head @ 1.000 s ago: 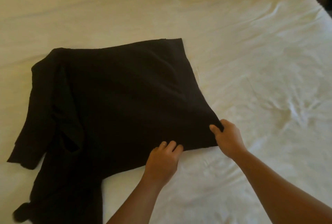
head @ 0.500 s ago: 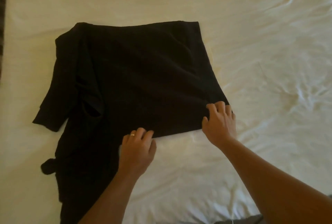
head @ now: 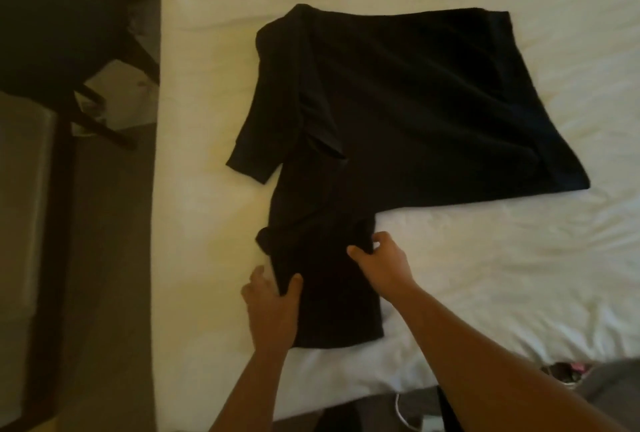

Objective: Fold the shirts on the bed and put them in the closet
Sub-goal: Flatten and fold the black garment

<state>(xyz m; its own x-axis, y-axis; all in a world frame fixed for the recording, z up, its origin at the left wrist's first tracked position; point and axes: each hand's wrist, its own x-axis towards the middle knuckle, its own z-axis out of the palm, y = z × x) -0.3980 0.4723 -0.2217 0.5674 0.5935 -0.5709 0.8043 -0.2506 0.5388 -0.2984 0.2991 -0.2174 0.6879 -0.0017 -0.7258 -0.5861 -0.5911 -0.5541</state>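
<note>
A black shirt (head: pixel 398 113) lies spread on the white bed (head: pixel 485 258), its body folded over toward the upper right and one sleeve sticking out at the left. A narrower black strip of it runs down toward me. My left hand (head: pixel 273 310) pinches the left edge of that strip, thumb on top of the cloth. My right hand (head: pixel 381 262) grips the strip's right edge just below the folded body, fingers curled round the fabric.
The bed's left edge (head: pixel 157 223) borders dark floor. A dark chair (head: pixel 52 33) with wooden legs stands at the upper left. Small items and a white cord (head: pixel 401 411) lie past the near bed edge at the bottom right.
Both hands left the folded body's lower edge and moved down-left to the near strip of the shirt, now gripping its two sides. The view has swung left, showing the chair and floor.
</note>
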